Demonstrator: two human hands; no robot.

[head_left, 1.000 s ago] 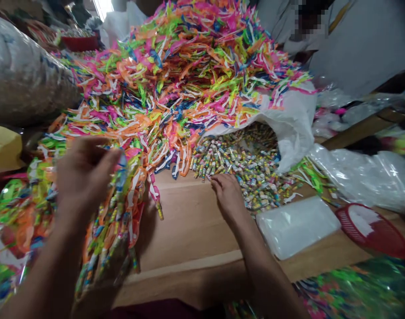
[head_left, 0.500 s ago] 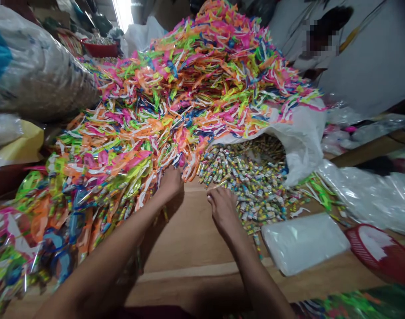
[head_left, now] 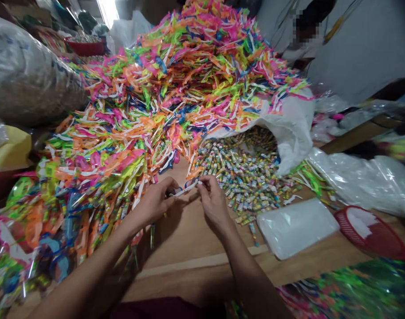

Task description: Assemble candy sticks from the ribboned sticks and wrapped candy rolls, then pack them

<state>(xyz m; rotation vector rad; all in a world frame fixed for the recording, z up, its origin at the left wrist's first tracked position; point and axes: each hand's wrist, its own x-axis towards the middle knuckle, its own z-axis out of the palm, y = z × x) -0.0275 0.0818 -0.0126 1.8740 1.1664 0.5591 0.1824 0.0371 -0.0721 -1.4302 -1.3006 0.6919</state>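
My left hand [head_left: 154, 201] and my right hand [head_left: 214, 203] are close together above the wooden table [head_left: 202, 261]. Between them they pinch a thin white plastic strip [head_left: 185, 188], with a small dark piece by my left fingers. A huge heap of multicoloured plastic ribbon strips [head_left: 175, 88] rises just beyond my hands. Strings of wrapped small candies [head_left: 105, 190] hang from its left side. Loose wrapped candies [head_left: 238, 170] spill from a white sack [head_left: 290, 133] just beyond my right hand.
A folded clear plastic packet [head_left: 297, 228] and a red plastic basket [head_left: 370, 232] lie on the table at right. Clear plastic [head_left: 358, 177] lies behind them. A large stuffed bag [head_left: 25, 75] bulges at upper left. A person in pale clothing [head_left: 365, 44] is at upper right.
My left hand has left the heap, and my right hand has risen from the candies. They have come together and now hold the white strip. The view has shifted slightly.
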